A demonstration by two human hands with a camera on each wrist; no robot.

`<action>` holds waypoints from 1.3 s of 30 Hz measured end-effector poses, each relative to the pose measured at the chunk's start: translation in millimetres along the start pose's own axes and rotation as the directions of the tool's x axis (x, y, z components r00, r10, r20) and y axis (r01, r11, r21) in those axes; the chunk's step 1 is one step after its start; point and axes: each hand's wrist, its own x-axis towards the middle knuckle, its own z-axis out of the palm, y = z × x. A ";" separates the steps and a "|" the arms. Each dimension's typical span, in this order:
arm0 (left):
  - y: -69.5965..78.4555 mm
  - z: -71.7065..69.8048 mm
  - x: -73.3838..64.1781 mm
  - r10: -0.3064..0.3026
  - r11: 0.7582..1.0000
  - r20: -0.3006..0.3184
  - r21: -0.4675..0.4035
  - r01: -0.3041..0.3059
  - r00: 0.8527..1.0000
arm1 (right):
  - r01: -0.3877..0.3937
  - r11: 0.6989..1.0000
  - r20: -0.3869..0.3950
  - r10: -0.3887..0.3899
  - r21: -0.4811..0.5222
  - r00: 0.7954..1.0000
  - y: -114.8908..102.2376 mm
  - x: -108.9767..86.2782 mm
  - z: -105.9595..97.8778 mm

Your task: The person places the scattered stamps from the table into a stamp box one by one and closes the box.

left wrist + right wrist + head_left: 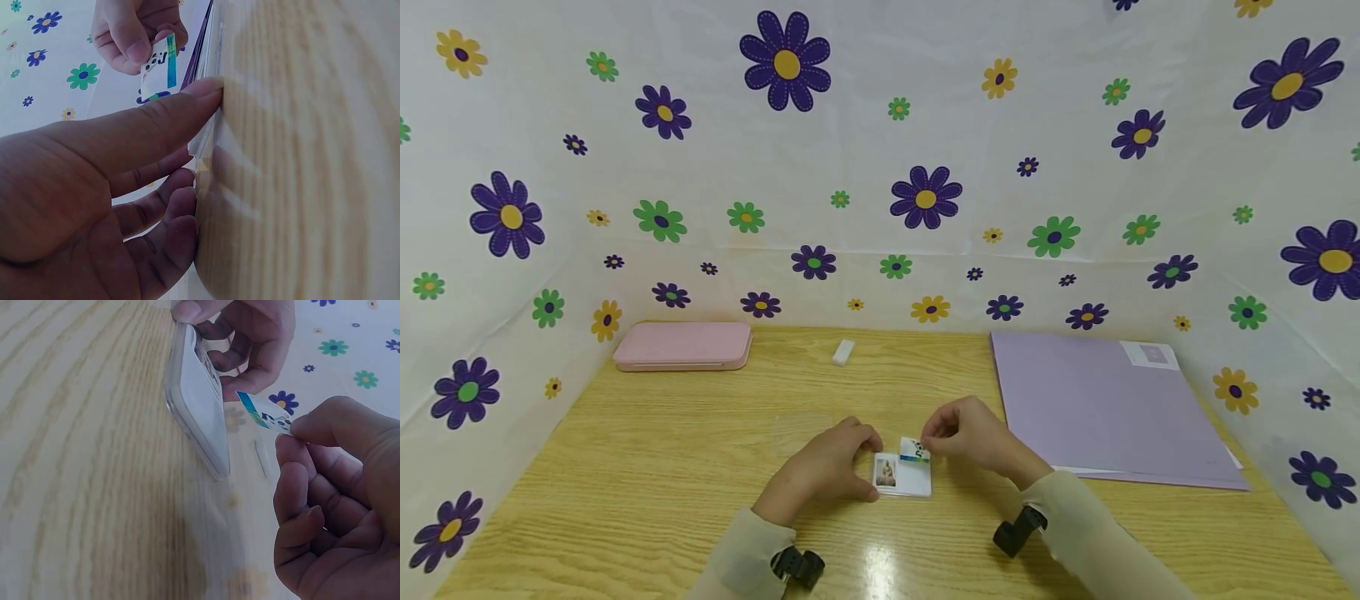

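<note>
Left hand (pixel 75 181) grips the flat white case (pixel 914 481); right hand (pixel 972 433) pinches a blue-edged sticker (pixel 911 450), best held by its edge and squared up.

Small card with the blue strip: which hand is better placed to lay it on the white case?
Probably the right hand: it pinches the card just above the white case. The left hand touches the case's left end and seems to steady it.

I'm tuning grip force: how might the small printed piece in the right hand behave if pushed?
The printed piece looks small and thin, so probably light. Its free end might bend, since the right hand pinches only the other.
</note>
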 end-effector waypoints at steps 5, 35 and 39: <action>0.3 -0.1 0.4 -0.008 1.000 0.003 -0.003 0.008 1.000 | 0.001 1.000 0.020 -0.001 -0.009 1.000 1.5 -3.8 2.0; 2.8 -1.3 3.8 -0.023 1.000 0.008 -0.007 0.023 1.000 | 0.041 0.991 0.080 -0.031 -0.126 0.996 9.0 -6.5 12.9; 2.2 -0.3 3.6 -0.021 1.000 0.010 -0.005 0.021 1.000 | 0.046 0.990 0.089 -0.035 -0.134 0.995 9.6 -5.9 13.1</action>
